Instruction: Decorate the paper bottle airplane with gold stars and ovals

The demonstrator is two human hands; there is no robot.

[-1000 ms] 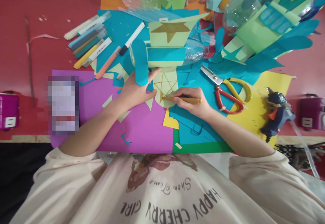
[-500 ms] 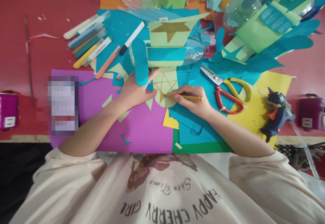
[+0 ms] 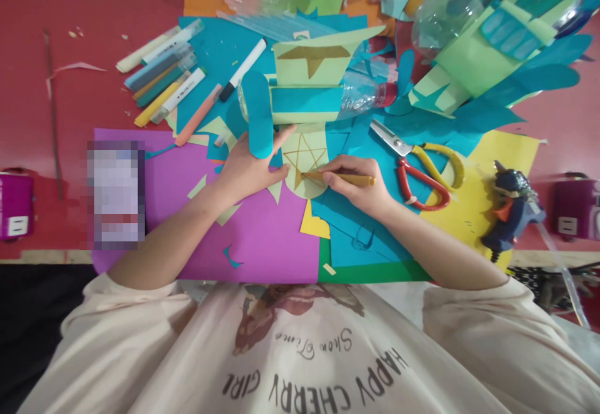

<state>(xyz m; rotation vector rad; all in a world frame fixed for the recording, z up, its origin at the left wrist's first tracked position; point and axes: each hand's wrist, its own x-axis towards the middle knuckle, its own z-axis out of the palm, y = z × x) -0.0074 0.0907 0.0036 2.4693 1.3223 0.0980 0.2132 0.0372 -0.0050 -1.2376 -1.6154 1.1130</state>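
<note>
A pale green paper piece (image 3: pixel 313 190) with a five-pointed star (image 3: pixel 305 156) outlined in golden brown lies in the middle of the table (image 3: pixel 70 107), resting on overlapping coloured sheets. The right hand (image 3: pixel 363 189), coming in from 4 o'clock, is closed around a golden-brown marker (image 3: pixel 354 180). The marker lies almost level, and its tip touches the lower part of the star.

The left hand (image 3: pixel 246 170) is at 9 o'clock of the star. It lies open and flat, its forefinger stretched along the piece's upper left edge, and it holds nothing. A blue oval paper flap (image 3: pixel 259 114) covers part of its fingers.

Under both forearms lies a purple sheet (image 3: pixel 262 232), with blue paper (image 3: pixel 356 239) and a strip of green sheet (image 3: pixel 375 272) at 5 o'clock.

At 12 o'clock, just beyond the star, a clear plastic bottle (image 3: pixel 360 95) lies on its side, wrapped in blue and pale green paper. A pale green panel with a filled brown star (image 3: pixel 312 57) stands above it.

At 3 o'clock, near the right hand, lie scissors (image 3: pixel 422 170) with red and yellow handles, blades pointing toward the bottle. Farther out at 3 o'clock, a dark glue gun (image 3: pixel 510 211) sits on a yellow sheet (image 3: pixel 487 170).

At 10 o'clock a loose row of coloured markers (image 3: pixel 164 79) lies slantwise, and a white marker with a black cap (image 3: pixel 244 70) lies on blue paper between them and the bottle. At 9 o'clock, well apart, a blurred upright rectangle (image 3: pixel 115 192) sits at the purple sheet's left edge.
</note>
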